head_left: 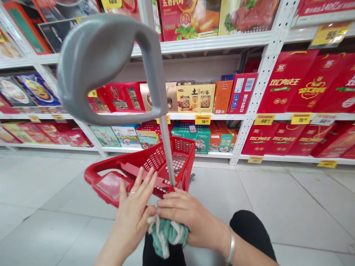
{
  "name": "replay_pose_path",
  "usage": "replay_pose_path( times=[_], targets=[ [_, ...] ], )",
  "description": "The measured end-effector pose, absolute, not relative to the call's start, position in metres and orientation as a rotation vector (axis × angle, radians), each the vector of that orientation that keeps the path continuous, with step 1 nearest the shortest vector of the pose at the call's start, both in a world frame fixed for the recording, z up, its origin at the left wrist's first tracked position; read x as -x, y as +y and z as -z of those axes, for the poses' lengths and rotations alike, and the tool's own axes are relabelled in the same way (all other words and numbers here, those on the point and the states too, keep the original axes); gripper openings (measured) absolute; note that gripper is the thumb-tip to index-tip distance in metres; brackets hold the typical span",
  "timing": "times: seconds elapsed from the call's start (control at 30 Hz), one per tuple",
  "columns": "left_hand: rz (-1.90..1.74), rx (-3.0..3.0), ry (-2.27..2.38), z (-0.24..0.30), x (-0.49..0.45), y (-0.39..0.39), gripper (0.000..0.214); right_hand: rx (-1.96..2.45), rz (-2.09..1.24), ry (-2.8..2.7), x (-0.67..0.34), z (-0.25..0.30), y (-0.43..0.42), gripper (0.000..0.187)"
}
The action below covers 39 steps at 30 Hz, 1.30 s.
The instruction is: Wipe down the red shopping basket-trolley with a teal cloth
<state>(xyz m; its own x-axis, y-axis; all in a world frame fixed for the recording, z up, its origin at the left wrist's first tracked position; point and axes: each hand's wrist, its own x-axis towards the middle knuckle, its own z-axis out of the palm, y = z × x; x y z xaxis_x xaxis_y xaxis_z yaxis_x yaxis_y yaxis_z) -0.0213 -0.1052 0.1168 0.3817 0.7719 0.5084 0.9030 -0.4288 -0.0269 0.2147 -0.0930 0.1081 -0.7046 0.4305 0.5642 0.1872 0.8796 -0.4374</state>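
A red plastic shopping basket [155, 162] on wheels stands on the floor in front of me, its grey pull handle [105, 66] raised toward the camera on a thin pole [168, 151]. My left hand [135, 207] has its fingers stretched out flat against the basket's near rim. My right hand [188, 218] is closed over a crumpled green and white cloth [166, 234], pressing it at the basket's near edge by the base of the pole. A silver bangle [231, 245] circles my right wrist.
White shelving [216, 38] runs across the back, stacked with red and gold gift boxes [288, 81] and yellow price tags [202, 119]. Pale floor tiles [277, 192] stretch left and right of the basket. My dark-trousered knee [249, 229] shows at the bottom.
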Motion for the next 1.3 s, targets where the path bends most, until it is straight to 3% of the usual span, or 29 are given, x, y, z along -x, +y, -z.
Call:
replay_pose_path(
  times=[0.3, 0.6, 0.93, 1.3],
  targets=[
    [0.492, 2.166, -1.567, -0.119, -0.012, -0.127, 0.079, 0.718, -0.395, -1.98, -0.289, -0.073, -0.065, 0.048],
    [0.495, 2.181, -1.456, -0.121, 0.002, -0.135, 0.079, 0.437, -0.465, -2.483, -0.23, -0.086, -0.012, 0.071],
    [0.474, 2.203, -1.473, -0.125, 0.027, -0.13, 0.08, 0.864, -0.47, -2.518, -0.228, -0.042, 0.085, 0.052],
    [0.367, 2.203, -1.715, -0.128, 0.095, -0.112, 0.09, 0.955, -0.443, -2.367, -0.22, -0.018, 0.055, 0.056]
  ],
)
